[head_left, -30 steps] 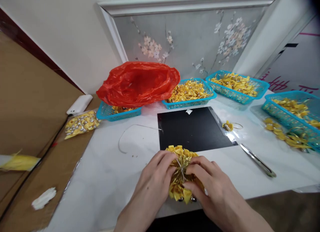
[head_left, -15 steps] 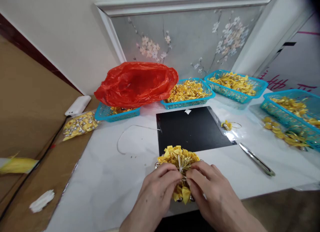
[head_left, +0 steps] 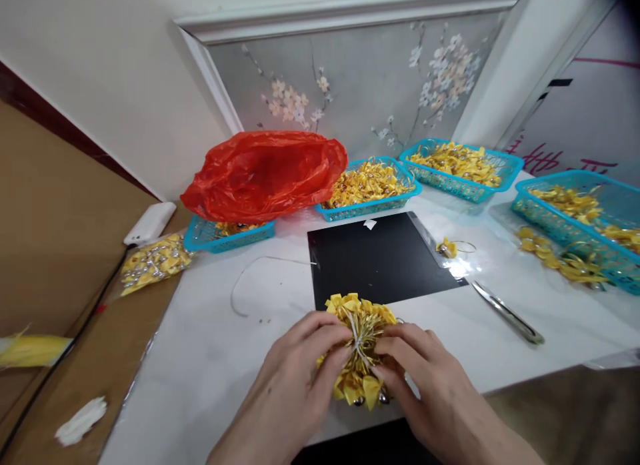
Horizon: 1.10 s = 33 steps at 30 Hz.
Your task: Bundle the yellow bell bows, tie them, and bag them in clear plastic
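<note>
At the table's near side lies a round bundle of yellow ribbon bows (head_left: 371,386), with silver bells at its rim and gold wire ties gathered in the centre. A whitish string (head_left: 357,342) runs across those ties. My left hand (head_left: 300,375) grips the bundle's left side, thumb and fingers curled near the middle. On the opposite side my right hand (head_left: 425,371) holds it with bent fingers and thumb, close to the string's lower end. Both palms are hidden, and the fingers cover parts of the bundle.
Blue baskets (head_left: 367,210) of yellow bows line the back, one partly under a red plastic bag (head_left: 265,175). A black mat (head_left: 375,258) lies ahead of my hands. To the right is a craft knife (head_left: 507,313); a loose string (head_left: 237,281) curls at left.
My fingers have drawn apart from the pinch at the bundle's centre, the left hand shifting left. More of the string and gold ties now shows. The view has turned slightly.
</note>
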Available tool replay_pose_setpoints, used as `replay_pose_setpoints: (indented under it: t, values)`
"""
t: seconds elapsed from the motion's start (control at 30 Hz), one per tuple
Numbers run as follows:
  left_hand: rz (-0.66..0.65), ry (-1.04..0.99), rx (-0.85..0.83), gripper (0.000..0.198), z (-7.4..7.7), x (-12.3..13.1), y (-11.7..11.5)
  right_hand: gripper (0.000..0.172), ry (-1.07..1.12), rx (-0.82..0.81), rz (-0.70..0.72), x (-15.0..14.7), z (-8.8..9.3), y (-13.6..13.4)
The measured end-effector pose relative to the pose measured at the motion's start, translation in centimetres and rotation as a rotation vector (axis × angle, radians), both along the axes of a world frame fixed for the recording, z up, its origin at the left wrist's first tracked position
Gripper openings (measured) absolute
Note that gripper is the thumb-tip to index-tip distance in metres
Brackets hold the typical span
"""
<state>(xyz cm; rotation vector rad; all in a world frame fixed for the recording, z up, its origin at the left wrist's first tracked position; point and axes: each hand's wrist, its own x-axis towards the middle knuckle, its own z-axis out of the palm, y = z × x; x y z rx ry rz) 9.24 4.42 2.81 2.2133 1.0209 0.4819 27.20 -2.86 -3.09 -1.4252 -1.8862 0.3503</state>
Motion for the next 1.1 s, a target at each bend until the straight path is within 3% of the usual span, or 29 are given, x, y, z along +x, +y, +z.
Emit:
replay_pose_setpoints:
  t: [0.1, 0.2, 0.3, 0.4, 0.83, 0.97, 1.1]
  values:
    - [0.033, 0.088, 0.039, 0.021, 0.3, 1.9, 0.7, 0.014, 0.031, 0.002, -0.032, -0.1, -0.1, -0.3]
    - [-0.023, 0.227, 0.021, 0.019, -0.2, 3.9, 1.5, 0.007, 0.005, 0.046, -0.069, -0.6, -0.5, -0.2]
    - [-0.07, 0.24, -0.004, 0.018, -0.7, 4.8, 2.0, 0.009, -0.027, 0.102, -0.085, -1.1, -0.9, 0.1]
    - [-0.101, 0.2, -0.036, 0.019, -0.8, 4.4, 2.5, 0.018, -0.017, 0.138, -0.076, -1.3, -1.3, 0.3]
    - [-0.101, 0.068, -0.118, 0.018, -0.9, 2.8, 2.9, 0.019, 0.066, 0.153, -0.077, -1.6, -1.8, 0.5]
    - [-0.164, 0.062, -0.107, 0.025, -0.8, 2.7, 2.9, 0.018, 0.04, 0.158, -0.077, -1.7, -1.8, 0.5]
    - [-0.175, 0.065, -0.055, 0.02, -1.2, 2.7, 3.0, 0.021, 0.01, 0.192, -0.04, -1.4, -1.5, 0.2]
